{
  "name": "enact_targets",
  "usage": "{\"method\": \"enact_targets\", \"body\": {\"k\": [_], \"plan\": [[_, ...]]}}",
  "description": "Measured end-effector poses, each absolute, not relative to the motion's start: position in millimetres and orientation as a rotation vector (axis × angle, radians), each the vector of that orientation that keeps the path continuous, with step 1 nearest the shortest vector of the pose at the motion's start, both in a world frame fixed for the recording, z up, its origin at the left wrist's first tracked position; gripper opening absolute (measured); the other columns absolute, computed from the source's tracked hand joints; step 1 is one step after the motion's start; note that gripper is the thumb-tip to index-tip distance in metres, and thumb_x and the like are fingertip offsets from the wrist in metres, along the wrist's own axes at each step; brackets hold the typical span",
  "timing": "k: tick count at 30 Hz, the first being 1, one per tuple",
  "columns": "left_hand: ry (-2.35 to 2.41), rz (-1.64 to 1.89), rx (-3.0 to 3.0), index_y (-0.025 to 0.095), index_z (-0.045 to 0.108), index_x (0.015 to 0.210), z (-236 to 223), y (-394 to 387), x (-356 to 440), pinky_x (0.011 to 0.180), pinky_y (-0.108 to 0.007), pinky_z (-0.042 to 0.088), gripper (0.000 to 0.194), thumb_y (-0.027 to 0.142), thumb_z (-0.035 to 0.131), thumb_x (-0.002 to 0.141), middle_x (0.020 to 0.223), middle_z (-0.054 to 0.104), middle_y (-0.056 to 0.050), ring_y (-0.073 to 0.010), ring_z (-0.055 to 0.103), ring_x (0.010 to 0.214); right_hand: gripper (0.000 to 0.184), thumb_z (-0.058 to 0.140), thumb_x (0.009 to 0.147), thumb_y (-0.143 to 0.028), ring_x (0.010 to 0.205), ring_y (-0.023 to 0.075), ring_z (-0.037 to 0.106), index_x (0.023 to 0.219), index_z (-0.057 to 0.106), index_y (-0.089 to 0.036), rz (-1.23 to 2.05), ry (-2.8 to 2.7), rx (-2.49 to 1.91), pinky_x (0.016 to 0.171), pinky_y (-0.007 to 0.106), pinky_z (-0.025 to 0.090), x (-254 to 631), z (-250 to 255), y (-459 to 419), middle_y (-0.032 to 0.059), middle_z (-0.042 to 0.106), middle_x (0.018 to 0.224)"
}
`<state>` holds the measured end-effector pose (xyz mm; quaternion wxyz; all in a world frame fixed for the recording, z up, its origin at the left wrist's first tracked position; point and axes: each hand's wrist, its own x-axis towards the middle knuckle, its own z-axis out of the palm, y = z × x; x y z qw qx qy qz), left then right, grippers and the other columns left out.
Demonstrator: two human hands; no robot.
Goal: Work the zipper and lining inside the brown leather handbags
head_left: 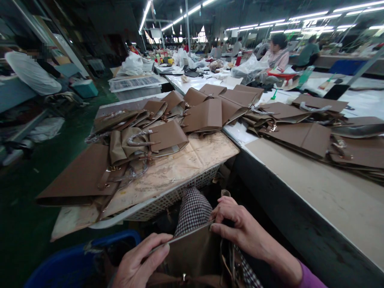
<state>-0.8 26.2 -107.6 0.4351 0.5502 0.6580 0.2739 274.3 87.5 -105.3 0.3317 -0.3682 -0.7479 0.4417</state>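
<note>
At the bottom middle I hold a brown leather bag piece (pixel 195 256) on my lap. My left hand (pixel 139 262) grips its upper left edge, thumb pressed along the rim. My right hand (pixel 240 228) is closed on the piece's top right corner, fingers curled over the edge. Under the piece shows checked cloth (pixel 192 210). Right in front stands a cardboard-covered basket top (pixel 180 166) piled with several more brown bag pieces (pixel 156 138) with metal fittings.
A long worktable (pixel 315 188) runs along the right, carrying more brown bag pieces (pixel 300 134). A blue bin (pixel 78 260) is at the bottom left. Other people sit at tables far back and at the left. Green floor lies to the left.
</note>
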Motion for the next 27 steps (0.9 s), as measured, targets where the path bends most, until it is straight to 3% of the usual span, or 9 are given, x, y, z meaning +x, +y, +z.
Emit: {"method": "enact_targets", "body": {"k": [10,14,18,22,27], "plan": [[1.610,0.633,1.728,0.031,0.070,0.104,-102,27,-3,0.076,-0.011,0.051,0.022,0.043,0.056,0.092,0.093,0.072,0.006,-0.0119,0.069,0.088,0.027,0.062,0.085,-0.015,0.078,0.0175,0.055,0.065,0.045,-0.020,1.012,-1.901,-1.058,0.088,0.039,0.038,263,-111,85,-0.0007,0.065,0.074],[1.590,0.570,2.276,0.028,0.067,0.109,-96,30,3,0.082,-0.023,0.055,0.025,0.043,0.053,0.094,0.102,0.071,0.001,-0.0181,0.069,0.092,0.028,0.062,0.085,-0.015,0.077,0.0174,0.056,0.064,0.045,-0.020,1.004,-1.888,-1.089,0.093,0.041,0.036,259,-114,85,-0.0015,0.065,0.071],[1.536,0.328,2.532,0.020,0.063,0.117,-93,35,23,0.073,-0.034,0.057,0.031,0.029,0.064,0.087,0.098,0.072,-0.004,-0.0248,0.069,0.084,0.027,0.063,0.084,-0.015,0.077,0.0173,0.056,0.064,0.046,-0.020,0.995,-1.895,-1.080,0.093,0.041,0.036,259,-113,84,-0.0017,0.064,0.072],[1.538,0.238,2.325,0.020,0.068,0.092,-91,43,36,0.068,-0.029,0.051,0.008,0.019,0.063,0.087,0.083,0.070,-0.001,-0.0207,0.067,0.077,0.026,0.063,0.085,-0.015,0.076,0.0159,0.056,0.065,0.047,-0.020,1.003,-1.897,-1.047,0.097,0.041,0.033,262,-113,82,-0.0030,0.064,0.072],[1.542,0.249,1.976,0.022,0.066,0.074,-84,52,37,0.064,-0.021,0.043,0.019,0.025,0.059,0.091,0.074,0.065,0.005,-0.0134,0.064,0.073,0.023,0.064,0.085,-0.014,0.078,0.0158,0.058,0.068,0.048,-0.020,1.000,-1.897,-1.013,0.097,0.041,0.034,263,-115,80,-0.0031,0.066,0.076]]}}
